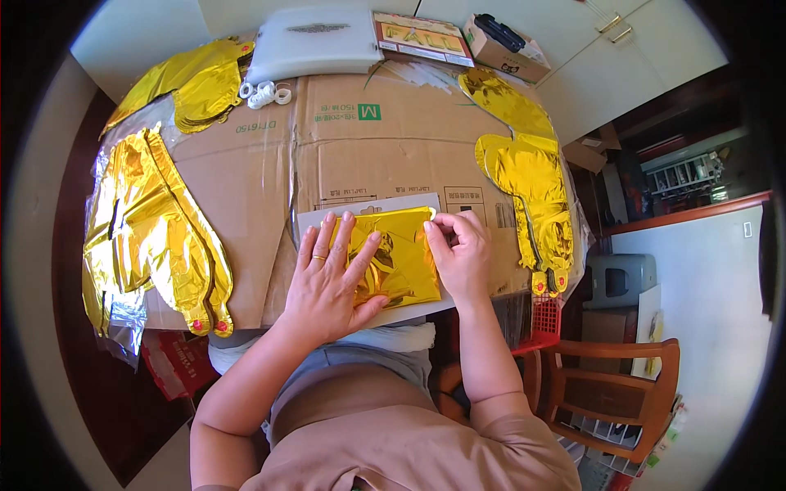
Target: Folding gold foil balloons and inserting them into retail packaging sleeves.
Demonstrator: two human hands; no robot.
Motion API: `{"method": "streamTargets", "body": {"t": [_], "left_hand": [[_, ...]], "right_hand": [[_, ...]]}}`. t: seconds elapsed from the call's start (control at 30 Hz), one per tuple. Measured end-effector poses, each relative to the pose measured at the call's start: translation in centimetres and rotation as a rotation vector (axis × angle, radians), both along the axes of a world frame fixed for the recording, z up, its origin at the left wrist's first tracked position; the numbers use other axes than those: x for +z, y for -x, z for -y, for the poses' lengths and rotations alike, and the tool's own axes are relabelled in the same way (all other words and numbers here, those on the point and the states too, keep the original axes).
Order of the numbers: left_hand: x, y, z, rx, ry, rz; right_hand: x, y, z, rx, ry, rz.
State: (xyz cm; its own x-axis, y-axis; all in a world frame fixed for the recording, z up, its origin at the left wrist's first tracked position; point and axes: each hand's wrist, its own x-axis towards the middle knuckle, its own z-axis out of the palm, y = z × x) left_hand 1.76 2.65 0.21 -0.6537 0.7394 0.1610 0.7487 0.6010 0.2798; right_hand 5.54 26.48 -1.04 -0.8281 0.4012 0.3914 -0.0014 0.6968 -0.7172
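Note:
A folded gold foil balloon [401,262] lies on a grey-white card [360,211] near the front edge of a flattened brown cardboard sheet [344,155]. My left hand [327,282] rests flat on the foil's left half, fingers spread, a ring on one finger. At the foil's upper right edge, my right hand [460,254] pinches the foil with curled fingers.
More flat gold foil balloons lie in a pile at left [147,237], at the back left [192,82] and along the right side [532,172]. White tape rolls [264,92], a white pad [315,42], a flat printed packet [422,37] and a small carton [503,47] line the back. A wooden chair [610,393] stands lower right.

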Motion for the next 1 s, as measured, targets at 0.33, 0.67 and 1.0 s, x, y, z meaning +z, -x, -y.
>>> {"method": "streamTargets", "body": {"t": [0.33, 0.67, 1.0], "left_hand": [[0.0, -0.1, 0.1, -0.001, -0.005, -0.005], [0.1, -0.2, -0.2, -0.019, 0.015, -0.066], [0.1, -0.1, -0.6, -0.02, 0.142, -0.051]], "right_hand": [[-0.3, -0.4, -0.6, -0.095, 0.308, -0.012], [-0.3, -0.8, -1.4, -0.053, 0.468, -0.05], [1.7, -7.7, -0.1, 0.123, -0.257, -0.109]]}}
